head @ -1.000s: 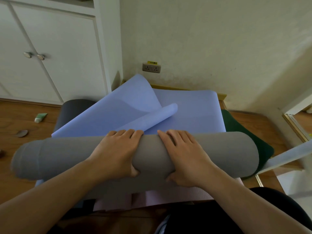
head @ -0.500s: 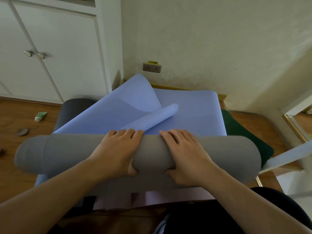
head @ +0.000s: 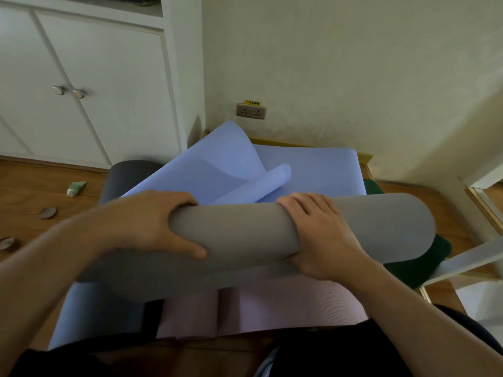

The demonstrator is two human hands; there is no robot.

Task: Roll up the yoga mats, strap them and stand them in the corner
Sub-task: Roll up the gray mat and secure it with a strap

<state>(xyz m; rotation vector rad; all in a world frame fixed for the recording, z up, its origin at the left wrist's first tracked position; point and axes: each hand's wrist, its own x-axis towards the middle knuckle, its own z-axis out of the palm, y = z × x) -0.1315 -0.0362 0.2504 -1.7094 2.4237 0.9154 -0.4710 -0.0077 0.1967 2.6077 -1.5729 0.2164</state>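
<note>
Gripping the rolled grey mat (head: 340,229), the left hand (head: 152,224) curls round its left part and the right hand (head: 324,235) wraps its middle. The roll lies across a blue mat (head: 313,170) and a pink mat (head: 272,308) on the floor (head: 27,191).

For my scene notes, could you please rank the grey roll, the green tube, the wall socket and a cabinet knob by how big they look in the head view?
1. grey roll, though nearness to the camera enlarges it
2. wall socket
3. green tube, close to the socket, so unsure
4. cabinet knob
</note>
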